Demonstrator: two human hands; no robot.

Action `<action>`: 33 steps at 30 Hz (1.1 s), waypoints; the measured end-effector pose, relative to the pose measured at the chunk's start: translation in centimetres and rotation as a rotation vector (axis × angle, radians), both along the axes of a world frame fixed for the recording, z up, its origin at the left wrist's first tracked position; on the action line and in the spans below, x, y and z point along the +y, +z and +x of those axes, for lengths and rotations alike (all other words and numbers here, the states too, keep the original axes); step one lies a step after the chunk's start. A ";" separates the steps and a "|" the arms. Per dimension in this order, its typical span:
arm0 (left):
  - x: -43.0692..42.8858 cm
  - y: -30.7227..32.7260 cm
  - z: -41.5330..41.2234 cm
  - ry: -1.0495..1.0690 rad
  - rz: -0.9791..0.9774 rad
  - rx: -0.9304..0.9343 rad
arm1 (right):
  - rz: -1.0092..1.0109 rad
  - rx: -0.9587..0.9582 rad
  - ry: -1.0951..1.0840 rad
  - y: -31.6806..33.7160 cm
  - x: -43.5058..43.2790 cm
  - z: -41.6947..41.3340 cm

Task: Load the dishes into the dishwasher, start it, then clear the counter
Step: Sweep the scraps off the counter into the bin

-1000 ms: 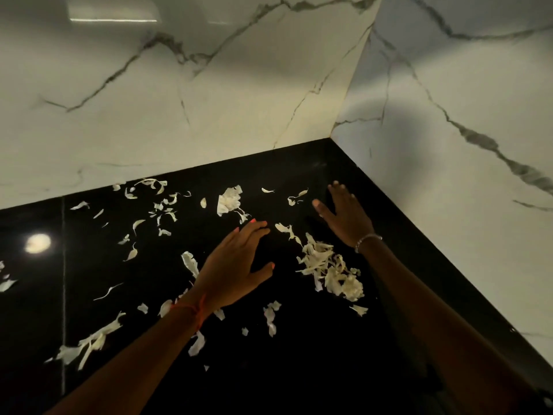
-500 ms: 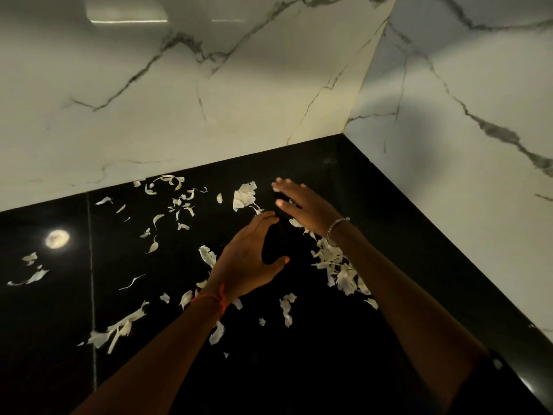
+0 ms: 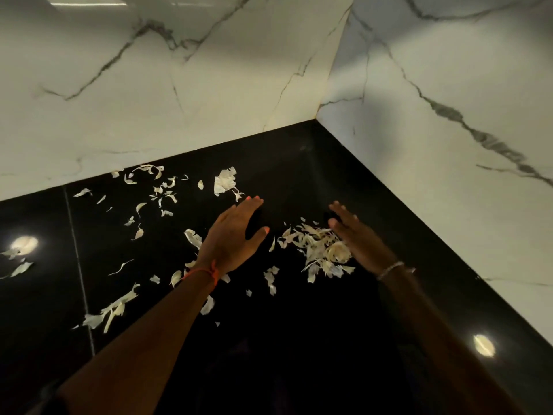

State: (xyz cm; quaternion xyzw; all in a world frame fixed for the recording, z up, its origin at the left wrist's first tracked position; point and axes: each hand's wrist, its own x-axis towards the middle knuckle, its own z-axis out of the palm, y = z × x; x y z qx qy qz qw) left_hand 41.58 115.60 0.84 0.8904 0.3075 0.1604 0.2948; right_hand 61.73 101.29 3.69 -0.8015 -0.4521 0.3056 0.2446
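Pale, papery peel scraps lie scattered over a glossy black counter point(image 3: 299, 339). A gathered heap of scraps point(image 3: 321, 250) sits between my hands. My left hand point(image 3: 233, 238) is flat with straight fingers, palm down, just left of the heap, a red thread at its wrist. My right hand point(image 3: 356, 235) stands on edge with straight fingers against the right side of the heap, a bracelet at its wrist. Neither hand holds anything. A larger scrap point(image 3: 224, 182) lies beyond my left fingertips.
White marble walls point(image 3: 179, 100) meet in a corner behind the counter and the right wall point(image 3: 449, 145) runs close beside my right arm. More loose scraps point(image 3: 110, 313) lie to the left, past a seam in the counter point(image 3: 79, 265).
My right hand swept from the left back to the right side of the heap, and the scraps sit more bunched. My left hand stayed roughly in place.
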 end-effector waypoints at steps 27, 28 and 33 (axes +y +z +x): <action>-0.6 0.2 -0.4 0.025 -0.001 -0.067 | 0.099 -0.206 -0.147 -1.8 4.5 -4.8; -0.5 0.1 -0.4 0.026 0.011 -0.064 | 0.005 -0.350 -0.092 -2.5 4.9 -4.9; -0.1 -0.2 -0.4 -0.008 0.049 0.026 | -0.063 -0.604 -0.072 -3.4 5.1 -5.4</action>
